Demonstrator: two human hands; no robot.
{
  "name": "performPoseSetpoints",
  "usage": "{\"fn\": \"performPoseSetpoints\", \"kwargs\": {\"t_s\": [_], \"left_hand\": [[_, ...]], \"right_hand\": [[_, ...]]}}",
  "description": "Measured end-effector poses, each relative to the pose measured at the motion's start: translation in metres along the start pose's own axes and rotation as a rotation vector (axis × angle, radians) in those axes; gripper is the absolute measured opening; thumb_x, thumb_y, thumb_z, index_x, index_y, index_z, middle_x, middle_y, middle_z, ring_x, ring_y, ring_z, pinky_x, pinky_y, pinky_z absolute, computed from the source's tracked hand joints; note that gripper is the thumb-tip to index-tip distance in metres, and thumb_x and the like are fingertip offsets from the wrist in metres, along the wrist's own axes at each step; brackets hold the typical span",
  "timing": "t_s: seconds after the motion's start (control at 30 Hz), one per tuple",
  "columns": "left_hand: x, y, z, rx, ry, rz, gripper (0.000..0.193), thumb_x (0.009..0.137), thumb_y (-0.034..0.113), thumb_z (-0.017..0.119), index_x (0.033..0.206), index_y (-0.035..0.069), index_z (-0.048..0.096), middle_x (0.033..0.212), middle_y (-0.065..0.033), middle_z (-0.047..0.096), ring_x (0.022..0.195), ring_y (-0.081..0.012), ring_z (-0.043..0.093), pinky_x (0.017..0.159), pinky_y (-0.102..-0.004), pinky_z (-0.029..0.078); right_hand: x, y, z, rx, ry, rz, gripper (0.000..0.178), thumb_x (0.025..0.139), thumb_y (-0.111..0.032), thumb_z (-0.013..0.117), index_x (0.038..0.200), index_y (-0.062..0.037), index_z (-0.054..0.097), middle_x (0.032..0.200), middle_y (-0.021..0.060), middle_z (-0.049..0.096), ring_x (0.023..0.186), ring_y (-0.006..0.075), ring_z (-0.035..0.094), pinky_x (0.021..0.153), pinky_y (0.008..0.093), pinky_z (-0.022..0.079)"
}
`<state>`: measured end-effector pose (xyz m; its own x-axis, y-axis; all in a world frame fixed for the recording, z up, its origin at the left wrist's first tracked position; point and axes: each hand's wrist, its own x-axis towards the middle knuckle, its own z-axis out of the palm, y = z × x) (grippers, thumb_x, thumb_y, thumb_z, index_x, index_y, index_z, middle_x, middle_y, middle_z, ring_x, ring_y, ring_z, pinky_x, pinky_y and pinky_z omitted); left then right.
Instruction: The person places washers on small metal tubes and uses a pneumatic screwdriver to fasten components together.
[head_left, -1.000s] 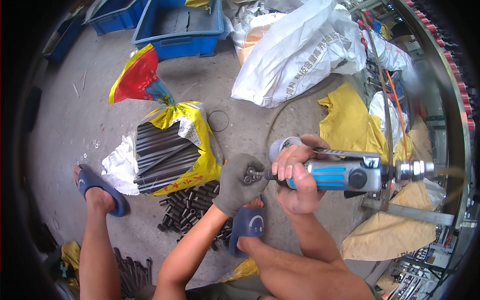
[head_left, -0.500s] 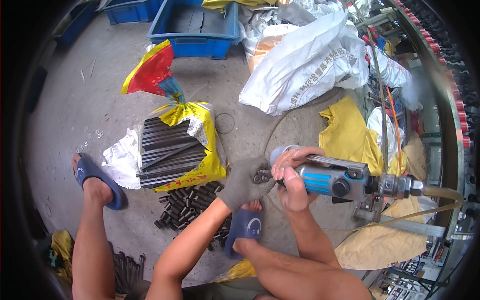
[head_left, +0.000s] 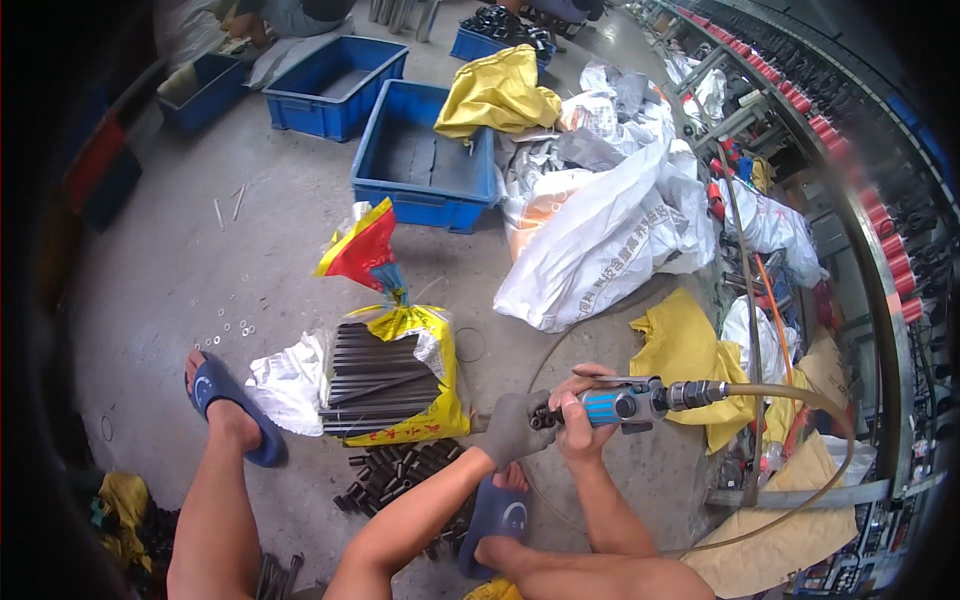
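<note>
My left hand, in a grey glove, is closed around short black cylindrical parts whose round ends show at the fingers. Beside it my right hand grips a blue and grey air tool. The tool's front end points at the gloved fingers; whether it touches the parts is hidden. A hose runs from the tool's back end. Left of my hands, black rods lie stacked in a torn yellow bag. Just below the bag is a heap of short black cylinders.
Blue bins stand at the back. White sacks pile up behind my hands, with a yellow sack nearer. A metal rack runs along the right. Small rings lie on the floor at left. Other people sit far back.
The view has tilted up, so more bins and people show at the back. Both hands still hold the tool and the parts close together.
</note>
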<state>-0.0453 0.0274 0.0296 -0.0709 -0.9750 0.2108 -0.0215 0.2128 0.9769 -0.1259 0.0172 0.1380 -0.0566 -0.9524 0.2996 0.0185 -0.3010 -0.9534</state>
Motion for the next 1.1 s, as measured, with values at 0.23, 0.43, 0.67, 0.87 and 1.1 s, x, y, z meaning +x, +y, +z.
{"fn": "performPoseSetpoints", "kwargs": {"t_s": [0.23,0.43,0.67,0.87,1.1], "left_hand": [[0.008,0.003,0.011,0.057,-0.024,-0.002,0.023,0.075,0.022,0.081,0.088,0.008,0.068,0.073,-0.0165,0.067,0.067,-0.0404,0.067,0.060,-0.0455,0.052],[0.002,0.016,0.004,0.096,0.023,0.051,0.023,0.074,0.020,0.083,0.082,0.006,0.066,0.067,-0.0135,0.063,0.059,-0.0311,0.062,0.057,-0.0407,0.050],[0.005,0.037,-0.011,0.045,0.011,0.087,0.025,0.075,0.020,0.085,0.080,0.005,0.066,0.065,-0.0125,0.063,0.055,-0.0233,0.060,0.054,-0.0368,0.048],[0.001,0.036,-0.013,-0.119,-0.090,-0.055,0.023,0.072,0.017,0.079,0.084,0.002,0.065,0.062,-0.0048,0.061,0.055,-0.0104,0.051,0.052,-0.0301,0.045],[-0.011,0.025,0.015,-0.131,-0.025,-0.084,0.032,0.074,0.022,0.085,0.073,0.001,0.062,0.057,-0.0072,0.057,0.053,-0.0108,0.048,0.050,-0.0318,0.042]], "right_hand": [[0.006,-0.009,-0.003,-0.014,0.101,0.017,0.040,0.079,-0.006,0.061,0.116,0.0047,0.049,0.074,0.0091,0.056,0.061,0.0171,0.052,0.062,0.0329,0.049],[0.007,-0.038,-0.016,0.140,0.126,-0.132,0.045,0.079,-0.010,0.058,0.119,0.0060,0.046,0.070,0.0060,0.051,0.057,0.0161,0.049,0.058,0.0336,0.048],[-0.003,-0.032,-0.018,0.255,0.108,-0.029,0.040,0.080,-0.010,0.061,0.116,0.0000,0.047,0.071,0.0051,0.051,0.058,0.0159,0.049,0.057,0.0329,0.047],[-0.014,-0.021,-0.023,0.234,0.136,0.241,0.038,0.082,-0.006,0.062,0.118,-0.0007,0.049,0.077,0.0088,0.059,0.076,0.0172,0.058,0.070,0.0344,0.050],[-0.027,-0.002,-0.049,0.360,0.152,0.136,0.030,0.089,-0.003,0.066,0.117,-0.0014,0.054,0.090,0.0044,0.061,0.078,0.0123,0.061,0.073,0.0282,0.052]]}}
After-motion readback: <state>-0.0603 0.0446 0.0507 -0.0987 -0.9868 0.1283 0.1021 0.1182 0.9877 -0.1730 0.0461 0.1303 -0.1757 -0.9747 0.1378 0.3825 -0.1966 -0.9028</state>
